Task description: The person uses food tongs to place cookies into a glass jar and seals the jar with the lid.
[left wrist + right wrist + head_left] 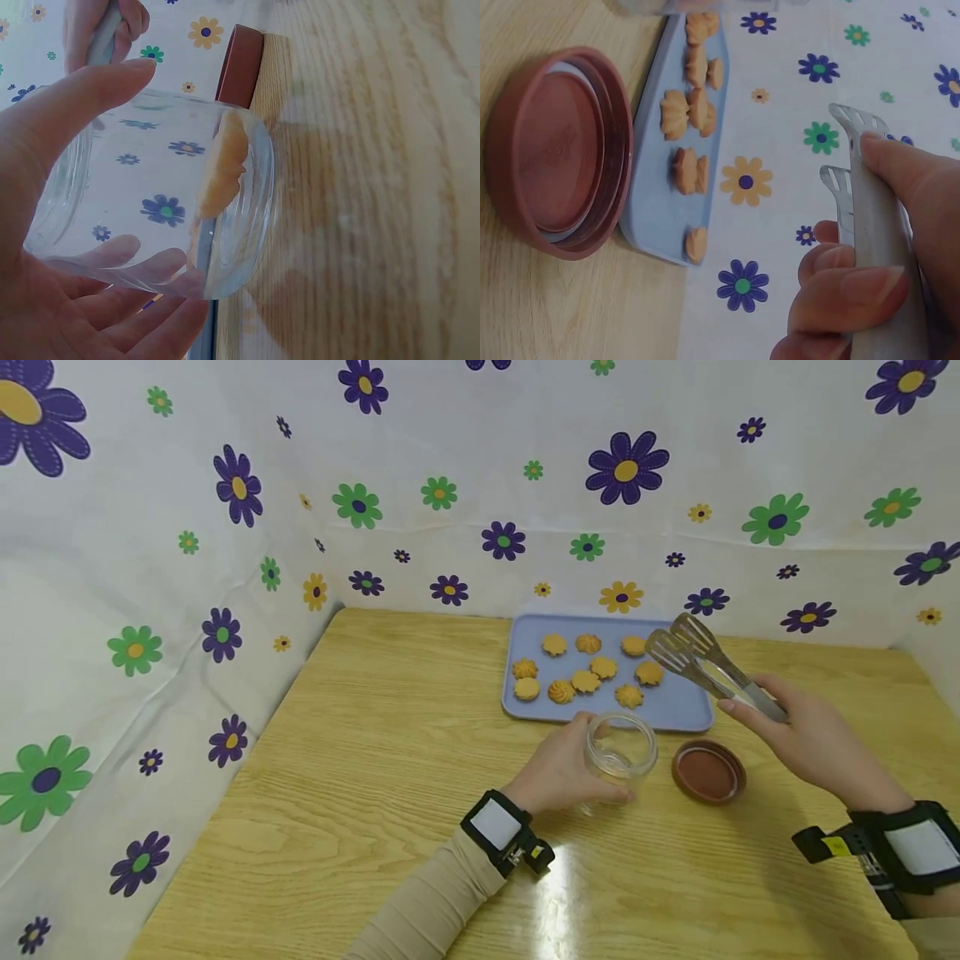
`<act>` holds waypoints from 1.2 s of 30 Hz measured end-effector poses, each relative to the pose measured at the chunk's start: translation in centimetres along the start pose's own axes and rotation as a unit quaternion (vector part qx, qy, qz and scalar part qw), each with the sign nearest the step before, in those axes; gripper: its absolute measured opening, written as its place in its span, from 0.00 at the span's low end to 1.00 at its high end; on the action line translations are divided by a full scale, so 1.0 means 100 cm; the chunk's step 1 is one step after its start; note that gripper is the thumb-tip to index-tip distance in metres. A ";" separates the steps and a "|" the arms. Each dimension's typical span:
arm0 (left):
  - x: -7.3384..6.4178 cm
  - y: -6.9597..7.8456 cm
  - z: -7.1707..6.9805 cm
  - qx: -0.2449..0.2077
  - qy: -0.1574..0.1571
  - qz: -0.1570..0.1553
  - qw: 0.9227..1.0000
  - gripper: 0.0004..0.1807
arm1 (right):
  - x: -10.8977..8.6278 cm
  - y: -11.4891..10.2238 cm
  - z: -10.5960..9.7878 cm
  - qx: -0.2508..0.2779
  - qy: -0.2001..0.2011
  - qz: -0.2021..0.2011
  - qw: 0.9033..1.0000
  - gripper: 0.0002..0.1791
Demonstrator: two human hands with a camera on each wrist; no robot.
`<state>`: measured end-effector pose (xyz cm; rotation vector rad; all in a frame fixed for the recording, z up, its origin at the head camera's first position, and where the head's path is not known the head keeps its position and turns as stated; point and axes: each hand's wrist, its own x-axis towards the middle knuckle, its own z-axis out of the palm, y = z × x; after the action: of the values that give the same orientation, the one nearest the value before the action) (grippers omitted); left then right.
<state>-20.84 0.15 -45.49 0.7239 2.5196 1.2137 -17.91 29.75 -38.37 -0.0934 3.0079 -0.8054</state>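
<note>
The clear glass jar [619, 763] stands roughly upright, mouth up, in front of the tray; whether its base touches the desk [360, 760] cannot be told. The left hand [558, 768] has its grip curled around the jar's side, thumb towards the person. In the left wrist view a cookie [225, 165] shows through the glass near the base, though I cannot tell for certain that it lies inside. The right hand [821, 747] has its grip wrapped around the grey handles of metal tongs [735, 672], whose slotted heads stand apart above the right end of the blue tray [678, 710]. Golden cookies [586, 682] lie scattered on that tray. A reddish-brown lid [708, 772] rests inner side up on the desk, right of the jar. Behind hangs a white flowered sheet [450, 435].
</note>
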 end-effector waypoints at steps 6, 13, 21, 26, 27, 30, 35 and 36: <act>0.000 0.000 0.001 0.002 -0.002 0.001 1.000 0.50 | 0.018 0.008 0.006 -0.007 -0.014 0.021 1.000 0.47; 0.001 -0.001 0.001 0.003 0.001 0.001 1.000 0.50 | 0.035 0.022 0.023 -0.015 -0.030 0.027 0.999 0.50; 0.000 -0.001 0.001 -0.004 0.002 -0.003 1.000 0.50 | 0.039 0.023 0.039 -0.032 -0.056 0.046 0.997 0.54; 0.000 -0.001 0.001 -0.003 0.002 -0.002 1.000 0.50 | 0.041 0.024 0.045 -0.024 -0.065 0.049 0.996 0.54; -0.001 -0.001 0.001 -0.002 0.003 -0.002 1.000 0.50 | 0.040 0.023 0.046 -0.024 -0.065 0.050 0.996 0.54; -0.001 -0.001 0.001 0.001 0.002 -0.002 1.000 0.49 | 0.040 0.022 0.048 -0.026 -0.067 0.056 0.996 0.53; -0.001 -0.001 0.000 0.003 0.005 -0.001 1.000 0.49 | 0.038 0.019 0.051 -0.030 -0.068 0.057 0.996 0.50; -0.001 0.000 0.000 0.002 0.004 -0.001 1.000 0.49 | 0.038 0.019 0.051 -0.030 -0.067 0.056 0.996 0.50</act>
<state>-20.76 0.07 -45.51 0.7193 2.5308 1.2133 -21.59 28.57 -43.80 0.0197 2.8813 -0.6694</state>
